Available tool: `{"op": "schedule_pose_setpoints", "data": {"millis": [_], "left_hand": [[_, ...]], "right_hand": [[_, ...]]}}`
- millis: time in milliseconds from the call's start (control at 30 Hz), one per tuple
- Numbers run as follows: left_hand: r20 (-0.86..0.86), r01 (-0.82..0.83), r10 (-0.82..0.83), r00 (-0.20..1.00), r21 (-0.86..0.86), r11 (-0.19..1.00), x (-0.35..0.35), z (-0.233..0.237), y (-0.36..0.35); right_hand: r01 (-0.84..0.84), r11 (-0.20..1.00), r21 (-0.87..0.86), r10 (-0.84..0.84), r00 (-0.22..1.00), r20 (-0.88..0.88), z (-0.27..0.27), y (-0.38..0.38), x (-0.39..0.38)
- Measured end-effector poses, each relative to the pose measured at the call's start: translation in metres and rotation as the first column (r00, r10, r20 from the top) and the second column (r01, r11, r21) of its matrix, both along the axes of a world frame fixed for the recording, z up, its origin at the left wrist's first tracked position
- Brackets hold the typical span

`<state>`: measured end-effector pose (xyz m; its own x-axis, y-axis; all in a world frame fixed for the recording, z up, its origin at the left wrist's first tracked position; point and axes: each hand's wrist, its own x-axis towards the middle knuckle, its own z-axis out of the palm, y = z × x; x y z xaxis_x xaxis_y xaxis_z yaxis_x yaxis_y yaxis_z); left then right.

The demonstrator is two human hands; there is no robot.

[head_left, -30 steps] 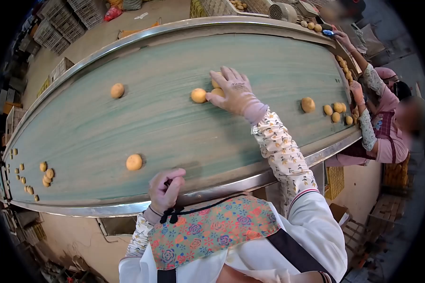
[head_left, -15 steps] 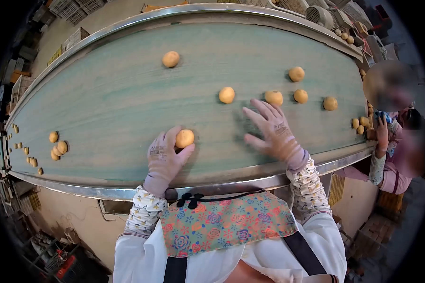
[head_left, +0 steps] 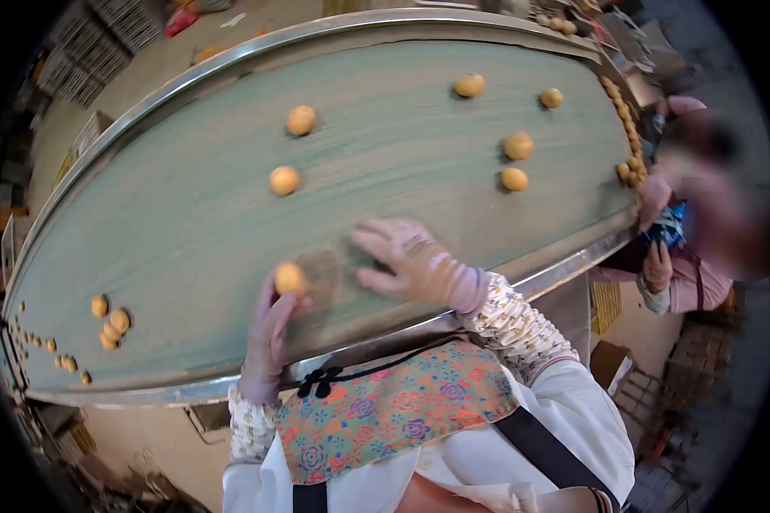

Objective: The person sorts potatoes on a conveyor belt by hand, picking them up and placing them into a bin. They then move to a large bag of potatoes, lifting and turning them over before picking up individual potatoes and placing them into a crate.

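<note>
"Closer together, both hands, compared with half a second ago, and no potato sits at the right fingertips any more."
"What's in the left hand (head_left: 269, 333)?"
"One round yellow-tan potato (head_left: 290, 279). The pale-gloved fingers are curled about it, with its upper face showing above the thumb, over the near part of the wide, dusty green belt (head_left: 188, 248)."
"And the right hand (head_left: 411, 256)?"
"Its gloved fingers are spread and reach toward the left hand, over the belt. Nothing shows in their grasp. They're blurred, so I can't tell whether they touch the surface."
"What lies about them?"
"Two loose tan potatoes (head_left: 284, 180) rest on the belt beyond the left hand, apart from each other. Four more scattered potatoes (head_left: 518, 145) lie farther right, also on the belt. Off to the left there's a small cluster of potatoes (head_left: 109, 332) near the shiny metal rim (head_left: 162, 393)."
"Anyone else there?"
"Yes, a person in pink (head_left: 701, 282) at the right end, holding a crinkled blue object (head_left: 666, 224). Beside them, a dense row of small potatoes (head_left: 631, 128) runs along the belt's end."
</note>
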<state>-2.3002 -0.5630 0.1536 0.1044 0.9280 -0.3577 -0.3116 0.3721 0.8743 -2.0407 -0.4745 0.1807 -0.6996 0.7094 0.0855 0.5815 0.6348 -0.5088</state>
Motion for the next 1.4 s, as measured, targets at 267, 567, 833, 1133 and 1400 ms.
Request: {"op": "schedule_pose_setpoints", "data": {"millis": [267, 567, 833, 1133, 1400], "left_hand": [[-0.756, 0.056, 0.312, 0.575, 0.418, 0.907, -0.045, 0.013, -0.057], [-0.765, 0.039, 0.377, 0.521, 0.463, 0.886, -0.061, 0.022, -0.069], [-0.733, -0.069, 0.434, 0.524, 0.471, 0.879, -0.06, 0.011, -0.072], [-0.856, 0.055, 0.364, 0.368, 0.411, 0.91, -0.057, 0.021, -0.071], [-0.798, 0.164, 0.368, 0.477, 0.493, 0.854, -0.124, 0.056, -0.105]], "right_hand": [[0.525, 0.673, 0.52, -0.569, 0.818, -0.09, 0.046, 0.075, 0.143], [0.752, 0.276, 0.599, -0.804, 0.522, -0.285, 0.068, 0.12, 0.261], [0.76, 0.343, 0.553, -0.794, 0.549, -0.262, 0.083, 0.19, 0.399], [0.774, 0.629, -0.073, -0.772, 0.611, -0.175, 0.054, 0.19, 0.309], [-0.047, 0.995, -0.09, 0.05, 0.998, 0.039, 0.07, 0.024, -0.065]]}}
